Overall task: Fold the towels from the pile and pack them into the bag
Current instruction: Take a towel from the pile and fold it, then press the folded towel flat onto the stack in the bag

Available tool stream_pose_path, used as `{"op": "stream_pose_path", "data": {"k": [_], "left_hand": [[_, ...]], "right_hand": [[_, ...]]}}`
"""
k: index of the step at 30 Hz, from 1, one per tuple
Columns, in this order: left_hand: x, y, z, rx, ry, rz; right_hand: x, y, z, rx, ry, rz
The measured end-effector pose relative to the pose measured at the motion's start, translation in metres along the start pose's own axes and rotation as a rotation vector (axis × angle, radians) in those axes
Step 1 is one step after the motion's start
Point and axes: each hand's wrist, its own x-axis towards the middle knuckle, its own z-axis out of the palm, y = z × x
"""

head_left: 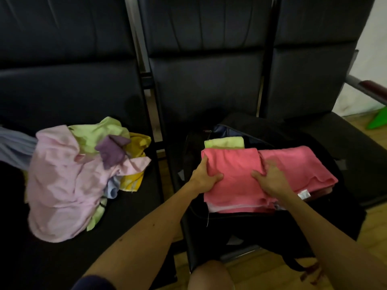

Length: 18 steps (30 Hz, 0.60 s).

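A folded coral-pink towel (236,185) lies across the open black bag (261,231) on the middle seat. My left hand (204,176) grips its left edge, thumb on top and fingers underneath. My right hand (270,178) presses and pinches the towel near its centre fold. A folded light-green towel (224,142) lies in the bag just behind the pink one. The pile of unfolded towels (69,181), pale pink, green, purple, yellow and blue, sits on the left seat.
Black padded chairs (205,84) with metal frames (149,105) stand in a row; a gap separates the left seat from the bag's seat. Wooden floor (372,248) shows at the right. My knee (209,275) is at the bottom edge. A green object (379,120) lies far right.
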Motion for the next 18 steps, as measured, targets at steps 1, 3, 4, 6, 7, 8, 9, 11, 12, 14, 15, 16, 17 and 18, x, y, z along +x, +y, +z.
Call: {"op": "stream_pose_path", "data": {"k": [1,3,4,6,7,8,9,11,12,14,15,16,17,18], "left_hand": [[-0.001,-0.001,-0.005,-0.017,-0.015,-0.013],[-0.01,0.002,-0.022,-0.084,-0.046,0.007],[-0.019,0.006,-0.035,-0.119,-0.043,0.031],[-0.04,0.008,-0.068,-0.14,0.044,0.087],[-0.055,0.003,-0.09,-0.147,0.111,0.106],[-0.069,-0.003,-0.107,-0.15,0.163,0.126],[-0.082,-0.017,-0.126,-0.142,0.222,0.127],[-0.108,-0.054,-0.158,-0.078,0.336,0.078],[-0.121,-0.08,-0.174,-0.036,0.396,0.024],[-0.146,-0.125,-0.197,0.064,0.483,-0.097],[-0.159,-0.148,-0.209,0.131,0.519,-0.166],[-0.172,-0.17,-0.221,0.199,0.54,-0.235],[-0.181,-0.188,-0.228,0.259,0.551,-0.284],[-0.189,-0.205,-0.233,0.31,0.554,-0.313]], "right_hand": [[-0.002,-0.005,-0.005,-0.039,-0.01,0.019],[-0.012,-0.017,-0.016,-0.131,-0.013,0.093],[-0.02,-0.026,-0.021,-0.184,0.016,0.099],[-0.036,-0.05,-0.023,-0.229,0.147,-0.008],[-0.047,-0.068,-0.015,-0.199,0.191,-0.094],[-0.058,-0.084,-0.007,-0.153,0.214,-0.166],[-0.069,-0.102,0.01,-0.106,0.206,-0.235],[-0.094,-0.137,0.053,0.027,0.101,-0.323],[-0.106,-0.154,0.082,0.102,0.015,-0.359],[-0.126,-0.177,0.14,0.167,-0.187,-0.392],[-0.136,-0.189,0.173,0.165,-0.298,-0.383],[-0.144,-0.201,0.206,0.169,-0.395,-0.37],[-0.15,-0.209,0.23,0.183,-0.467,-0.353],[-0.155,-0.218,0.254,0.197,-0.517,-0.333]]}}
